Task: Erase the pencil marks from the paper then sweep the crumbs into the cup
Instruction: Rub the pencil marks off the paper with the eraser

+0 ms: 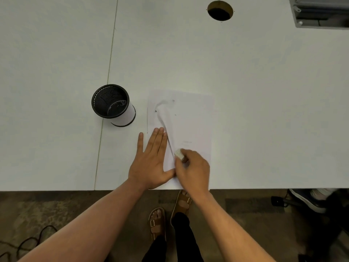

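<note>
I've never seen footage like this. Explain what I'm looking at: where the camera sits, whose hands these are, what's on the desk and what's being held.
There is one picture, from a camera worn on a person's head, looking down at their bare hands; no machine is involved. The left hand lies flat, fingers straight, pressing down a white sheet of paper on the white table. The right hand has its grip on a small white eraser, held against the paper, which shows grey pencil smudges. Left of the paper stands a black mesh cup, meant for the crumbs.

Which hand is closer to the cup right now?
Left. The left hand lies flat on the paper's left edge, below-right of the cup; the right hand is farther right.
</note>
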